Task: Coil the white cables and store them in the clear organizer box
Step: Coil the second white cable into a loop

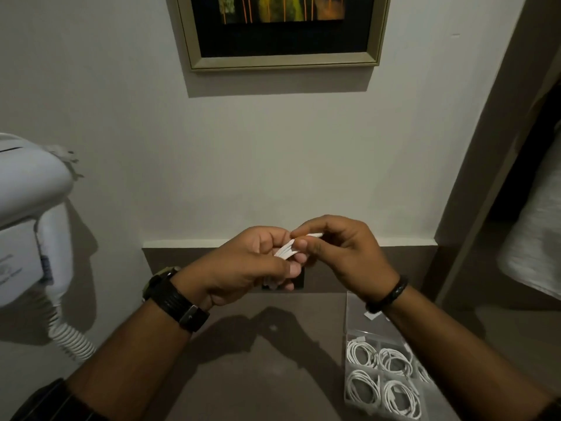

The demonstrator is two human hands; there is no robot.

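Observation:
Both hands are raised above the brown tabletop (249, 360), meeting in the middle of the view. My left hand (246, 262) grips a bundled white cable (285, 251), whose loops show between the fingers. My right hand (340, 253) pinches the same cable's upper end, with a short white piece sticking out between thumb and forefinger. The clear organizer box (355, 314) sits on the table at the lower right, lid open. Several of its compartments hold coiled white cables (361, 357). My right forearm hides part of the box.
A white wall-mounted hair dryer (30, 214) with a spiral cord hangs at the left. A framed picture (282, 31) is on the wall ahead. A dark socket plate (299, 282) sits behind my hands. White cloth (537, 238) hangs at the right.

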